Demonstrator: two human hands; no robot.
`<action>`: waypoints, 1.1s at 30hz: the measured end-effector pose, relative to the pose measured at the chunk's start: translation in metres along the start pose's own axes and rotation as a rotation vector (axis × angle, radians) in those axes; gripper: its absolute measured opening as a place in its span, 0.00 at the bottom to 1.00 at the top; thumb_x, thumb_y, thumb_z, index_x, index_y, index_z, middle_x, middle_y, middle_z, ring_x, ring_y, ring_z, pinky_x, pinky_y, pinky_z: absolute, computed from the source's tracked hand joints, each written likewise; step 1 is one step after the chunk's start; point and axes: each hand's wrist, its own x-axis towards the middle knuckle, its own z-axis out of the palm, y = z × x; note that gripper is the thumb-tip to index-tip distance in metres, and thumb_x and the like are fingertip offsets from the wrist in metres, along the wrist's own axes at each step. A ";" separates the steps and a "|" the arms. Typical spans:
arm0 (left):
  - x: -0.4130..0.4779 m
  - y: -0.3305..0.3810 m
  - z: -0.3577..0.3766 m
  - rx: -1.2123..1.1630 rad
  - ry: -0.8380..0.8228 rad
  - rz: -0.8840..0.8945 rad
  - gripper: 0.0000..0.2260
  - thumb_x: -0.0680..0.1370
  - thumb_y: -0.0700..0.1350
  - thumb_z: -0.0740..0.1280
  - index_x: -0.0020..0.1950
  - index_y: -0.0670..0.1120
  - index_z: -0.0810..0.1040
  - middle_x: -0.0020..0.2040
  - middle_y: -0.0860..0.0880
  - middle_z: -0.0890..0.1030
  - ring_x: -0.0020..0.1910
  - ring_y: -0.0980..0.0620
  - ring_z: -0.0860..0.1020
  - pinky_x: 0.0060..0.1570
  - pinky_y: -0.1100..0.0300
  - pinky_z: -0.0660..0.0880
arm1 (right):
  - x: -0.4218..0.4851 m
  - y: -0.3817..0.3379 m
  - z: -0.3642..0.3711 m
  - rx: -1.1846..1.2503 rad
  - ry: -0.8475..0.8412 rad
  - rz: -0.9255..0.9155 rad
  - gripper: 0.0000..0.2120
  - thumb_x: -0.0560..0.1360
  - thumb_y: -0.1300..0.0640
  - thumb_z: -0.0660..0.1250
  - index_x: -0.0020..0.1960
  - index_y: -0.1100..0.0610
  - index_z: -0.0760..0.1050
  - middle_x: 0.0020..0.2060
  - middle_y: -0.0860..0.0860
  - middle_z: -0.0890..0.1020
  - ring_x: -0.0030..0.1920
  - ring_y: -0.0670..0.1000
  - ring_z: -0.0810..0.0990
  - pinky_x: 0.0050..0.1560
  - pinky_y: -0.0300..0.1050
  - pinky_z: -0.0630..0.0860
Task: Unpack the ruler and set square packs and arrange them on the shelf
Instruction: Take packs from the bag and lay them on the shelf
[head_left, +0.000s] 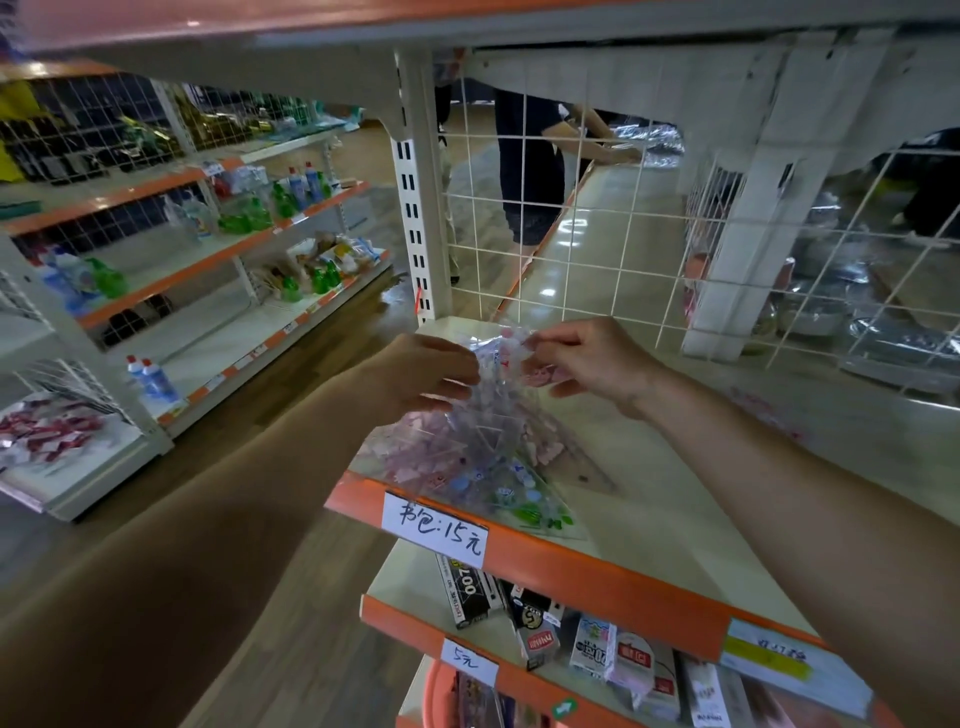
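Observation:
A clear plastic pack of rulers and set squares (488, 410) with pink prints stands tilted on the cream shelf (649, 467), at its left end. My left hand (421, 374) pinches the pack's top from the left. My right hand (587, 358) pinches the same top edge from the right. Below the pack lie clear set squares with blue and green prints (524, 499), flat by the shelf's orange front edge. A plain clear set square (582, 467) lies just right of them.
A white wire grid (597, 249) backs the shelf, and a person stands behind it. A handwritten price label (436, 530) hangs on the orange edge. The lower shelf (415, 577) holds small boxed goods. Across the aisle on the left stand shelves of bottles (249, 208).

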 end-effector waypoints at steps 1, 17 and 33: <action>-0.003 0.001 0.003 -0.056 -0.051 -0.013 0.09 0.78 0.41 0.66 0.57 0.40 0.78 0.48 0.44 0.82 0.42 0.49 0.80 0.48 0.56 0.77 | -0.001 -0.003 0.004 0.026 -0.025 -0.001 0.06 0.77 0.63 0.65 0.52 0.57 0.80 0.42 0.52 0.83 0.36 0.45 0.82 0.30 0.35 0.78; -0.014 -0.021 -0.059 -0.562 0.154 -0.063 0.09 0.79 0.38 0.57 0.40 0.43 0.72 0.38 0.44 0.73 0.39 0.46 0.77 0.42 0.57 0.78 | -0.025 -0.032 0.080 -0.742 -0.369 -0.189 0.17 0.72 0.48 0.70 0.58 0.52 0.76 0.54 0.50 0.78 0.55 0.52 0.76 0.53 0.44 0.72; -0.008 -0.030 -0.078 -0.637 0.285 -0.100 0.04 0.79 0.38 0.61 0.53 0.40 0.73 0.48 0.42 0.75 0.45 0.45 0.78 0.39 0.52 0.80 | -0.024 -0.023 0.086 -0.984 -0.412 -0.376 0.11 0.76 0.50 0.64 0.56 0.50 0.79 0.53 0.46 0.81 0.52 0.50 0.78 0.51 0.45 0.73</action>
